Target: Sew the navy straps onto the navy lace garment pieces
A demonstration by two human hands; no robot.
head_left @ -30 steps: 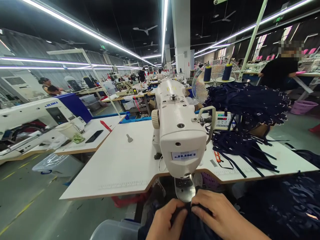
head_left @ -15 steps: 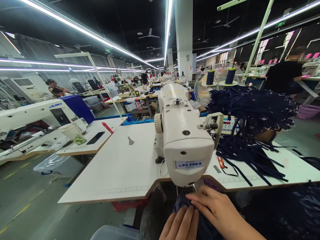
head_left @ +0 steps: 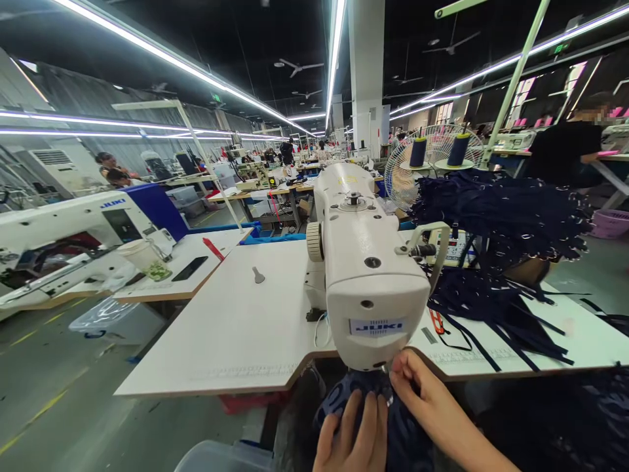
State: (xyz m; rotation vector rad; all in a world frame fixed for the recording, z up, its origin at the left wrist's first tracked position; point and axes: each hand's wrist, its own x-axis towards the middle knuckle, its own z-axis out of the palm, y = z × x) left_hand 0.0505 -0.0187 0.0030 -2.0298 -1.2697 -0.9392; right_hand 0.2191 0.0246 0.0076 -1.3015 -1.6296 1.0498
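Note:
A white Juki sewing machine [head_left: 366,275] stands on a white table [head_left: 236,328] in front of me. Dark navy fabric [head_left: 363,400] bulges under the machine's head at the near edge. My left hand [head_left: 354,439] lies on this fabric with its fingers stretched flat, pressing it down. My right hand [head_left: 425,403] rests on the fabric's right side, fingertips pinched on it just below the machine head. The needle area is hidden behind the head and my hands.
A heap of navy straps [head_left: 496,216] hangs and spills over the table at right. Behind it are two thread cones [head_left: 459,149] and a fan [head_left: 407,170]. A second machine [head_left: 59,229], cup [head_left: 140,257] and phone [head_left: 189,268] are left. Other workers sit far off.
Both hands have slid forward with the fabric, up under the machine head. My left hand went from a closed grip to lying flat. The camera has shifted slightly.

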